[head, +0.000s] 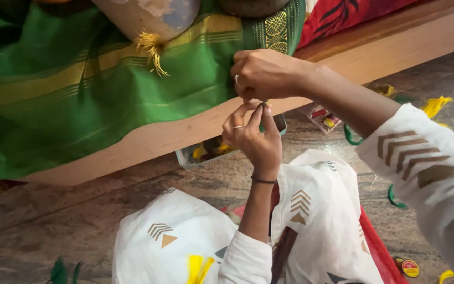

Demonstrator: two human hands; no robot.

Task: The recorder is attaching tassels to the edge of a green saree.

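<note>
White patterned garment (185, 236) over lap, nearest. Left hand (253, 137) raised, fingertips pinching small item, too small to identify, at wooden bench (148, 139) front edge. Right hand (264, 73) just above, fingers clenched on green cloth (80, 89) hem. Small tray (206, 152) beneath bench edge.

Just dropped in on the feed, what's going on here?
A person sits on a stone floor at a wooden ledge draped with green cloth with gold bands. Both hands meet at the cloth's lower edge: the right hand pinches the edge from above, the left hand comes up from below, fingers closed on something too small to tell. A yellow tassel hangs from the cloth, and an open box of small bits sits under the hands.
</note>
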